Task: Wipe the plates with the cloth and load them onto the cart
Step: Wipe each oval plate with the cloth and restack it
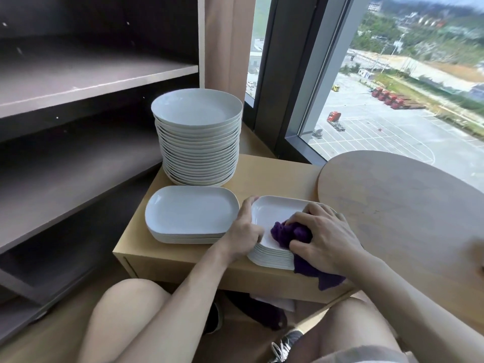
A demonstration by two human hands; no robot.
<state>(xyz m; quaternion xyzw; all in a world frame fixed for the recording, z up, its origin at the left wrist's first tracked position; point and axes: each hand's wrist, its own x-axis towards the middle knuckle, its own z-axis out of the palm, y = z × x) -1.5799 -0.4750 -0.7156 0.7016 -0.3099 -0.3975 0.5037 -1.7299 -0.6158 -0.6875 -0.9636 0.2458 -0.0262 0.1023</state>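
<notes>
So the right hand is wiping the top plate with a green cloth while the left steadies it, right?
Not quite: the head view shows the cloth is purple, not green. The right hand does hold it on the top plate while the left hand grips the plate's edge.

Three piles of plain white plates stand on the light wooden worktop (275,174). At the back is a tall pile of round plates (200,153), slightly uneven, with the top one empty and face up. In front of it is a low pile of oblong plates (191,213) with rounded corners. Just beside it, on the right, is a low pile of small plates (272,256), nearly square. A dark purple cloth (290,234) lies bunched on the top plate of this pile, and its loose end hangs over the near edge.
</notes>
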